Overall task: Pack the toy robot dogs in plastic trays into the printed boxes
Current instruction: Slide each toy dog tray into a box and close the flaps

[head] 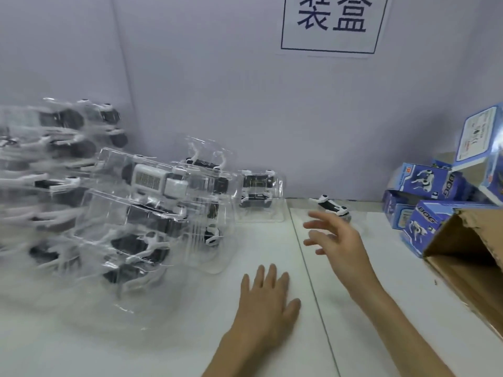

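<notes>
Hands: left hand (268,303) flat on the desk (190,336), right hand (337,240) spread, both released (holding nothing).
Risk: tray pile (152,213) at left may slide if knocked.

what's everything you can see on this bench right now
trays with toy robot dogs: pile, too blurred to count, clear with black-and-white toys, left
single tray: one, clear, leaning at the wall, centre
lone toy dog: one, white and black, by the wall
printed boxes: at least four, blue, stacked at right
carton: one, brown, open, right edge
sign: one, white with blue characters, wall
table: one, white
left hand: flat on the table
right hand: open, fingers spread, right of centre
</notes>
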